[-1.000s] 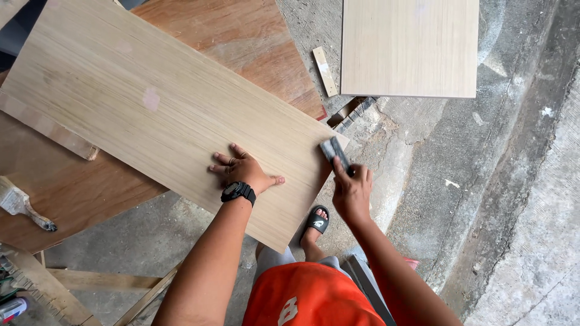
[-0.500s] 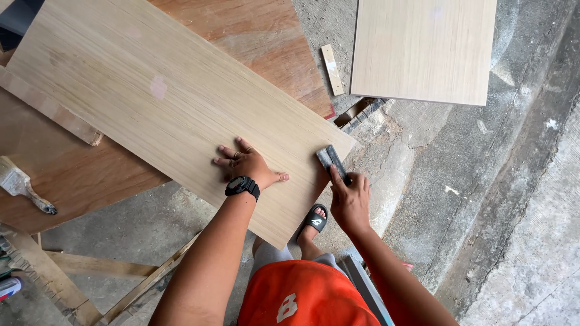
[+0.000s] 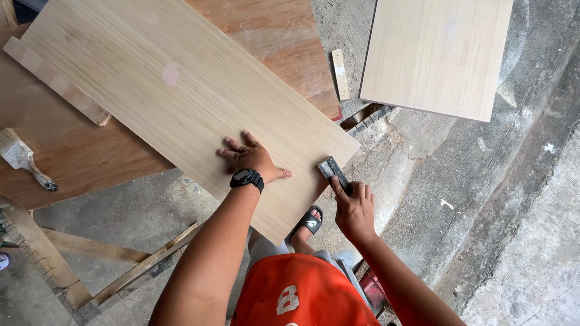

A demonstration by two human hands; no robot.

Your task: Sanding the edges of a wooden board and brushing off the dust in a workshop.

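A long pale wood-veneer panel (image 3: 175,96) lies slanted over a reddish plywood sheet (image 3: 90,151). My left hand (image 3: 251,158), with a black watch at the wrist, presses flat on the panel near its lower end, fingers spread. My right hand (image 3: 355,208) grips a small dark block-shaped tool (image 3: 334,173) and holds it against the panel's short right edge, close to the corner.
A second pale panel (image 3: 438,54) lies on the concrete floor at the upper right. A small wood offcut (image 3: 340,73) sits between the panels. A paintbrush (image 3: 24,158) rests at the left on the plywood. Wooden trestle legs (image 3: 72,265) stand lower left. My sandalled foot (image 3: 308,223) is below the panel.
The right hand with the dark tool has slid a little along the panel's short edge. The left hand stays pressed on the panel. The view has shifted slightly.
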